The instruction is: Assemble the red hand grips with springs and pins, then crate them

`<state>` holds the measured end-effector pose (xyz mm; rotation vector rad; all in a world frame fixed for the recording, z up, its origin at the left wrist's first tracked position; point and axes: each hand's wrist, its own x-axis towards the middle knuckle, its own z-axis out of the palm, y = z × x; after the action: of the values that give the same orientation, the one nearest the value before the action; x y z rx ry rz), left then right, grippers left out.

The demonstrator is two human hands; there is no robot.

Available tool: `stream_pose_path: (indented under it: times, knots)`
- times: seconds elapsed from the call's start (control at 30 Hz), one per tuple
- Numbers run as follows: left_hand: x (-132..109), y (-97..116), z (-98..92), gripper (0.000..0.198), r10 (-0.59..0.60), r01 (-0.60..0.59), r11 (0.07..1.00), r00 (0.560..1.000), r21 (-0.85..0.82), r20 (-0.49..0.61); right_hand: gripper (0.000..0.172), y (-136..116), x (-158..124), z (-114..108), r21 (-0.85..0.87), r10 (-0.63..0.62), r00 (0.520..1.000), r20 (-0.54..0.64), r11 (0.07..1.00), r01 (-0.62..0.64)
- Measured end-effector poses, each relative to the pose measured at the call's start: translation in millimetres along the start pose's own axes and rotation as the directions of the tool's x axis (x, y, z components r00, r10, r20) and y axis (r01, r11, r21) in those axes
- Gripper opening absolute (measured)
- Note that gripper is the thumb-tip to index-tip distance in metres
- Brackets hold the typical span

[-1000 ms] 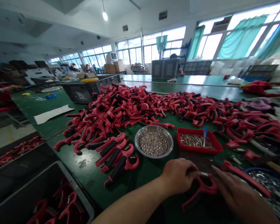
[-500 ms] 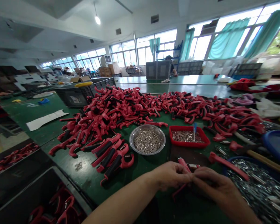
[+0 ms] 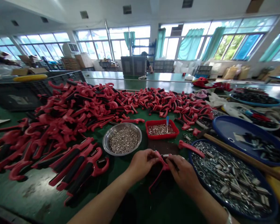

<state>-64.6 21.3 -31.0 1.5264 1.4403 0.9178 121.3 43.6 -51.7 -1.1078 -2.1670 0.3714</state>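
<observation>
My left hand and my right hand meet over the green table, both closed on one red plastic handle part that hangs down between them. A small metal piece shows at its top between my fingertips. Just beyond my hands stand a round steel bowl of small metal bits and a red tray of pins. A loose red handle lies to the right of my hands.
A large heap of red and black handles covers the table's left and back. Blue basins of springs and metal parts sit at right, with a wooden stick across them. A dark crate stands at far left.
The view swung right. My hands lifted the red handle part off the table and brought it together between both sets of fingers.
</observation>
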Motion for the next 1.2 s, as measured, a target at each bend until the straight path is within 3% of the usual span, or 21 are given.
stream_pose_path:
  times: [0.1,0.17,0.33,0.47,0.57,0.7,0.83,0.97,1.07,1.2]
  knots:
    - [8.4,6.4,2.2,0.016,0.082,-0.077,0.922,0.997,0.381,0.002,0.019,-0.5,-0.3,-2.6,0.026,0.019,0.999,0.036,0.999,-0.02]
    - [13.6,9.7,4.4,0.014,0.135,-0.122,0.852,0.991,0.51,0.011,0.02,-0.6,-1.1,-6.8,0.07,0.056,0.998,0.026,0.996,-0.058]
    - [20.7,4.6,7.7,0.013,0.187,-0.187,0.85,0.981,0.493,0.051,0.019,1.3,-4.9,-16.6,0.244,0.249,0.966,0.076,0.934,-0.26]
    - [21.2,3.3,5.4,0.015,0.179,-0.218,0.853,0.976,0.475,0.126,0.02,0.5,-6.5,-18.8,0.456,0.381,0.903,0.197,0.78,-0.428]
    - [21.7,6.6,4.3,0.016,0.16,-0.219,0.829,0.975,0.515,0.156,0.021,-1.2,-6.8,-19.6,0.524,0.423,0.872,0.245,0.699,-0.486]
    - [21.6,8.9,6.6,0.015,0.196,-0.26,0.753,0.966,0.604,0.171,0.018,-2.6,-8.1,-20.7,0.546,0.38,0.89,0.251,0.704,-0.454]
    - [15.0,9.5,14.5,0.016,0.235,-0.286,0.623,0.956,0.728,0.175,0.015,-5.4,-8.8,-19.3,0.412,0.297,0.94,0.167,0.845,-0.34]
    - [4.0,9.2,26.7,0.022,0.22,-0.179,0.523,0.973,0.833,0.071,0.018,-9.9,-6.7,-13.4,0.219,0.155,0.987,0.052,0.962,-0.163]
    - [-1.0,7.8,30.8,0.023,0.219,-0.139,0.512,0.975,0.848,0.027,0.019,-13.7,-4.0,-9.3,0.124,0.103,0.992,0.074,0.986,-0.111]
    - [-1.1,7.8,25.2,0.023,0.231,-0.203,0.542,0.969,0.815,0.088,0.019,-18.1,-0.2,-6.2,0.078,0.104,0.988,0.115,0.99,-0.114]
